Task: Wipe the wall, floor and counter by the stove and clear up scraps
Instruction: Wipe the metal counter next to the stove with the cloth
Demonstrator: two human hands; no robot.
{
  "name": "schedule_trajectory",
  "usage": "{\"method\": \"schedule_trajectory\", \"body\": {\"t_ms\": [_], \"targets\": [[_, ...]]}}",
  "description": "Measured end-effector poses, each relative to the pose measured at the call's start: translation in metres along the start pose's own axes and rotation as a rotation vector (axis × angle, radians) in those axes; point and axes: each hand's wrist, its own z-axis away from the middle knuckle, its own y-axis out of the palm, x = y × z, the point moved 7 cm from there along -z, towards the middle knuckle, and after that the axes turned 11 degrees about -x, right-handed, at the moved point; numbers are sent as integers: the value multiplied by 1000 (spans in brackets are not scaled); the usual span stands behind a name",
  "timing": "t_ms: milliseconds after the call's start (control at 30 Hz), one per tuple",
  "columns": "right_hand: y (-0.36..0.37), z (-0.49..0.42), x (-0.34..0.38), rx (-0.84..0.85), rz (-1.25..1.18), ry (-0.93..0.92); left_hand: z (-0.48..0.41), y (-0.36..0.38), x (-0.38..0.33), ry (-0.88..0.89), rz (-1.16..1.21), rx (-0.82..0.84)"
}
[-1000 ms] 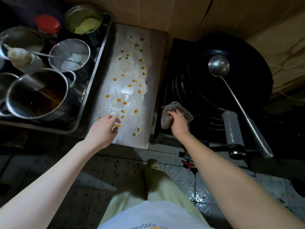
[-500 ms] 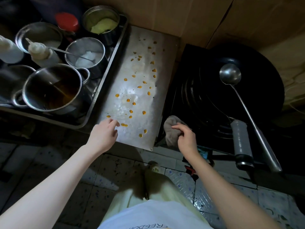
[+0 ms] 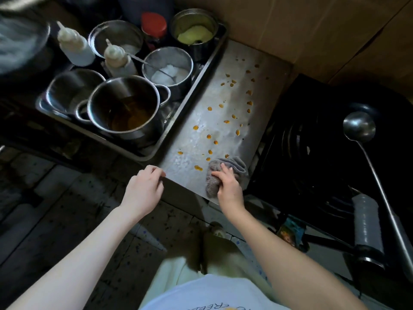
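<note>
Right hand [image 3: 229, 189] lay flat, fingers extended, pressing grey cloth [image 3: 211, 183] onto worktop [image 3: 190, 162] near its front right corner. Left hand [image 3: 143, 193], fingers loosely curled, rested against the front edge, gripping nothing. Orange scraps [image 3: 226, 121] dotted the worktop beyond the cloth.

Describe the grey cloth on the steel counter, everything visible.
The grey cloth is a soft, nubbly rag, bunched into folds. It lies on the near right corner of the steel counter, beside the stove. The right hand presses on it, fingers laid over its top. Orange drops lie just left of it.
</note>
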Motion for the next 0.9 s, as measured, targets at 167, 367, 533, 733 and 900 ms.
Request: {"method": "schedule_trajectory", "body": {"t_ms": [167, 367, 533, 733, 900], "targets": [[35, -13, 26, 108, 50, -120, 14, -5, 28, -100, 25, -7], [73, -33, 72, 246, 122, -258, 15, -18, 44, -125, 45, -43], [85, -44, 97, 277, 137, -337, 7, -21, 47, -84, 47, -52], [46, -48, 53, 105, 85, -157, -8, -19, 30, -32, 68, -38], [-6, -50, 3, -42, 40, -22, -24, -16, 13, 5, 73, -47]]}}
